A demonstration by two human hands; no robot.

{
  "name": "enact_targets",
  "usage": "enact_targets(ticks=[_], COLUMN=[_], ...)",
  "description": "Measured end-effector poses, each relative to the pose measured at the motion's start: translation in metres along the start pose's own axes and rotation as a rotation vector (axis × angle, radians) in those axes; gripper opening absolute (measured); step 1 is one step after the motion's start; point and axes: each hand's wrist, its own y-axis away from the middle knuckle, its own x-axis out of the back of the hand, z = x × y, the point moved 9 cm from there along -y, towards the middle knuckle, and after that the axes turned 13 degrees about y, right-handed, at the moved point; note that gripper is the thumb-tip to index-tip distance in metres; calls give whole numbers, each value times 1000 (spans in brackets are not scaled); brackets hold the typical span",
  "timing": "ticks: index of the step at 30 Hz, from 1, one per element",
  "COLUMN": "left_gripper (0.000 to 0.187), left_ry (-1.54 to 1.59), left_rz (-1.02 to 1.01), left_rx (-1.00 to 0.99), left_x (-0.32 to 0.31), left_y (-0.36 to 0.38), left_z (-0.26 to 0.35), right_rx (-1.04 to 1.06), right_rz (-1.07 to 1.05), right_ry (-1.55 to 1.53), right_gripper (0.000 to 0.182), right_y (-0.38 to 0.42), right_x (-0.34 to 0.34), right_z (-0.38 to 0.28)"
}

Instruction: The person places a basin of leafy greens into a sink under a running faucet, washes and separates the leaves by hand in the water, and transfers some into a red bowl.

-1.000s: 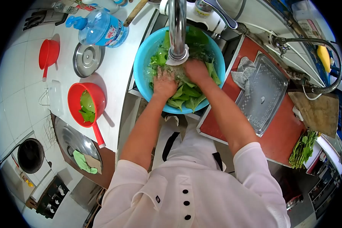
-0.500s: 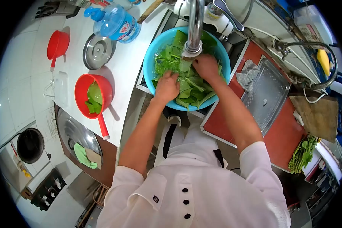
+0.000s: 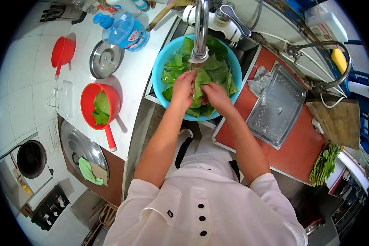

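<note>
A light blue basin (image 3: 156, 78) full of green leaves (image 3: 217, 65) and water sits in the sink below the metal tap (image 3: 201, 35). Over it, a broad green leaf (image 3: 200, 84) is stretched between both hands, just under the spout. My left hand (image 3: 183, 89) pinches the leaf's left side, fingers closed. From the right, my right hand (image 3: 216, 97) grips its other edge with curled fingers. More wet leaves float around and beneath the hands.
On the white counter at left stand a red ladle (image 3: 115, 102) with leaves in it, a metal lid (image 3: 105, 59) and a blue bottle (image 3: 129, 35). At right are a metal tray (image 3: 281, 110), a grey cloth (image 3: 260, 82), a cutting board (image 3: 336, 123) and bundled greens (image 3: 324, 164).
My hands have come out of the leaves and moved closer together, now holding one leaf between them. The view has shifted slightly.
</note>
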Motion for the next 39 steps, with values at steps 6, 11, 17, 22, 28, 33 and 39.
enact_targets(ticks=[6,11,17,22,28,33,39], left_gripper=[16,12,10,14,20,14,38], left_ry=[-216,-149,-23,5,-153,-145,99], left_rz=[-35,-1,-129,-160,-125,-168,-199], left_rx=[-146,6,58,77,110,157,315], left_x=[-25,-11,-21,-22,-22,-24,-27], left_y=[14,16,26,35,39,34,38], left_z=[14,11,13,16,5,-19,-23], right_rx=[230,583,671,812,903,892,283], right_rz=[177,841,789,785,686,466,386], right_ry=[830,224,310,224,191,206,-11], right_gripper=[33,36,41,46,46,46,34], right_y=[16,79,86,91,89,84,35], right_x=[10,100,108,71,67,56,72], right_z=[-48,-131,-199,-192,-188,-188,-75])
